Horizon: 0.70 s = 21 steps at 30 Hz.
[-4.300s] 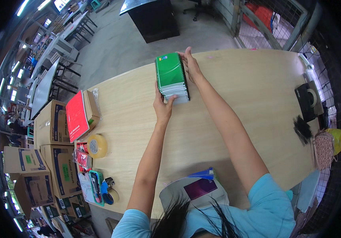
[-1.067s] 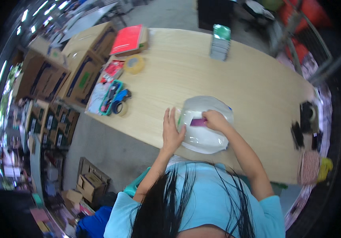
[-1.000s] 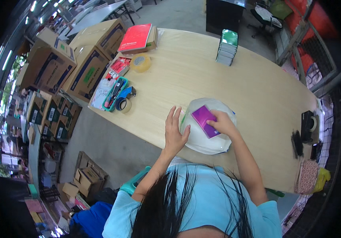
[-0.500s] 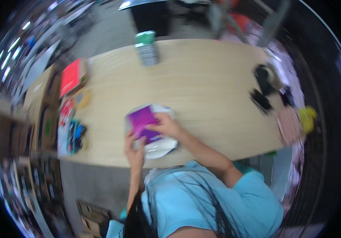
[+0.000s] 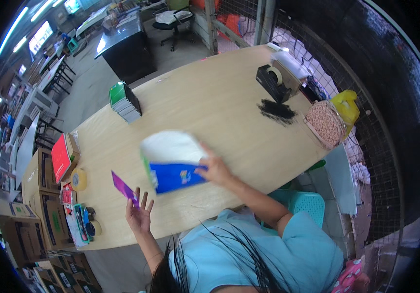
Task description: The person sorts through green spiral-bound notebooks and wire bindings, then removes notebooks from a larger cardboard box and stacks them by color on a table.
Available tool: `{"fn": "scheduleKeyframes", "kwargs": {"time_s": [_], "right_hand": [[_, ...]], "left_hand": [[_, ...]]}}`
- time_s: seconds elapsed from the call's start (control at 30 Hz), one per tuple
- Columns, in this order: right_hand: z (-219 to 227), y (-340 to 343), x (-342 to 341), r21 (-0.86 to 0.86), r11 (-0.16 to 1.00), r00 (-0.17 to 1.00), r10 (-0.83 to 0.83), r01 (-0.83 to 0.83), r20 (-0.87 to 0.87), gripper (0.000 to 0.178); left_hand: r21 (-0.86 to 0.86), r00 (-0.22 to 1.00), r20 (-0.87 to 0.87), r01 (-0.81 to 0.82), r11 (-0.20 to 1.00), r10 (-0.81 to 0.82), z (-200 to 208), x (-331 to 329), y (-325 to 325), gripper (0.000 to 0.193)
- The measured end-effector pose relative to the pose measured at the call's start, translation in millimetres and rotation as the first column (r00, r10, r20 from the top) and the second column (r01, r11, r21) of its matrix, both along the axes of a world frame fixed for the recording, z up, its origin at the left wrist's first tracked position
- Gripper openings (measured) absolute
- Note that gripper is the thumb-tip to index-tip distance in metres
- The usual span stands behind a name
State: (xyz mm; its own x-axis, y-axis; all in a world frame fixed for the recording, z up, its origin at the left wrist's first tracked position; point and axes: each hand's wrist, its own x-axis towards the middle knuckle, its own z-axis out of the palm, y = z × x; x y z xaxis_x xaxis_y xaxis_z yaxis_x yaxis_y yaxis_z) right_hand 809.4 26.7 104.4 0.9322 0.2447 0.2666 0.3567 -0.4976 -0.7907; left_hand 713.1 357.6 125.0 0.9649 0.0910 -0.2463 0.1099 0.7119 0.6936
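Note:
A thin purple notebook (image 5: 123, 188) is pinched at its lower end by my left hand (image 5: 140, 214), tilted up over the table's front left. The other fingers of that hand are spread. My right hand (image 5: 216, 168) grips the right edge of a blue-and-white packet (image 5: 178, 177), blurred by motion. Its white rounded part lies beyond the blue panel, with a green strip on the left side; I cannot tell its exact kind. A gap separates the notebook from the packet. Farther back stands a stack of small green-topped pads (image 5: 126, 102).
Along the left edge are a red book (image 5: 62, 155), a yellow tape roll (image 5: 78, 179) and a teal tray (image 5: 82, 222) of small tools. A tape dispenser (image 5: 272, 83), a black brush-like thing (image 5: 276, 110), a pink pouch (image 5: 325, 122) and a yellow bag (image 5: 346, 110) occupy the right.
The hands have parted. My left hand has carried the purple notebook left, off the packet; my right hand has let go of the notebook and now grips the packet. The view has turned.

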Motion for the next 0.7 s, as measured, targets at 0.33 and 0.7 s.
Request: {"fn": "scheduleKeyframes", "kwargs": {"time_s": [0.33,0.7], "right_hand": [[25.3,-145.8,256.2,-0.553,0.651,0.825,-0.550,0.520,0.129,0.043],[-79.7,-91.9,179.6,-0.004,0.903,0.897,-0.427,0.430,0.115,0.031]], "left_hand": [[0.443,0.907,-0.304,-0.137,0.886,0.292,15.8,-56.8,-40.6,0.038],[0.462,0.867,-0.164,-0.353,0.814,0.470,-10.2,-72.0,-18.7,0.026]]}}
